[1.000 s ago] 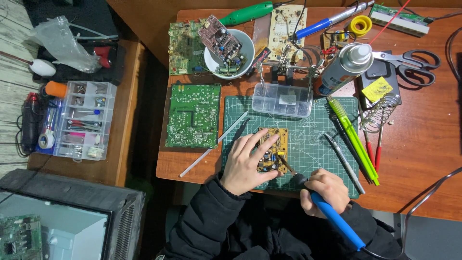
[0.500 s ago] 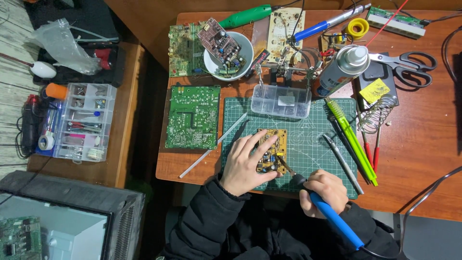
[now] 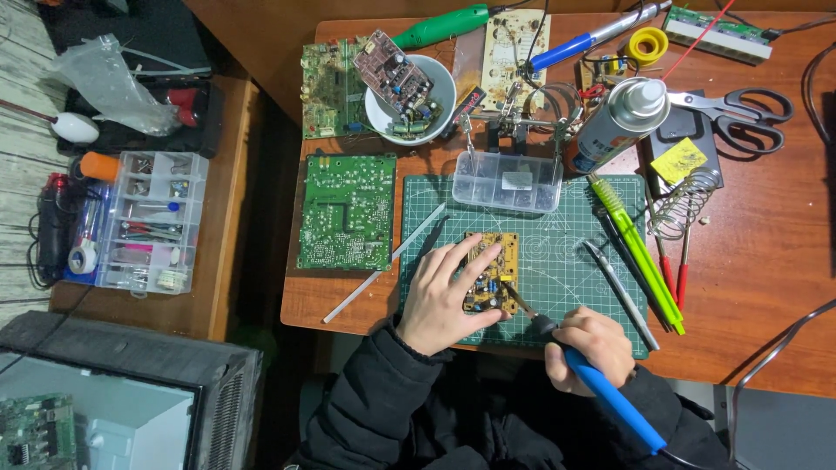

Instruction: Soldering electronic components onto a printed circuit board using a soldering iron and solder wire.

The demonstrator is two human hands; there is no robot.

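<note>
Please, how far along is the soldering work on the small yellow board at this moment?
Set up: the small yellow circuit board lies on the green cutting mat. In hand: the left hand presses the board down, while the right hand holds the blue soldering iron, tip at the board's lower edge. Left: cannot tell how many joints remain; the large green board lies untouched beside the mat.

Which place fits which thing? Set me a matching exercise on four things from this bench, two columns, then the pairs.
1. small yellow circuit board
2. soldering iron
3. scissors
4. white bowl

a. far right of the table
b. under the left hand, on the green cutting mat
c. in the right hand
d. holding a circuit board, at the far edge

Pairs: 1-b, 2-c, 3-a, 4-d
</note>
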